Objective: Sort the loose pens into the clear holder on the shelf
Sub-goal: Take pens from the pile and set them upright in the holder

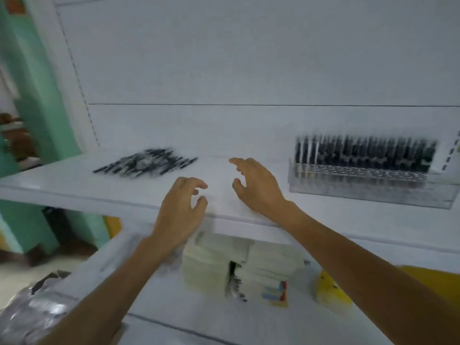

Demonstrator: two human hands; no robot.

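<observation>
Pens [145, 163], loose, lying heaped left on shelf [62, 185]; clear holder [368, 185] standing right. Probably light, stiff, slippery: pinch mid-barrel. Left hand [179, 215], right hand [256, 185] hovering between, fingers loosely curled, gripping nothing.

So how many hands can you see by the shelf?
2. The left hand is at the front edge of the shelf, nearer the loose pens. The right hand is beside it over the shelf, nearer the clear holder. Both hold nothing; none looks hidden.
</observation>
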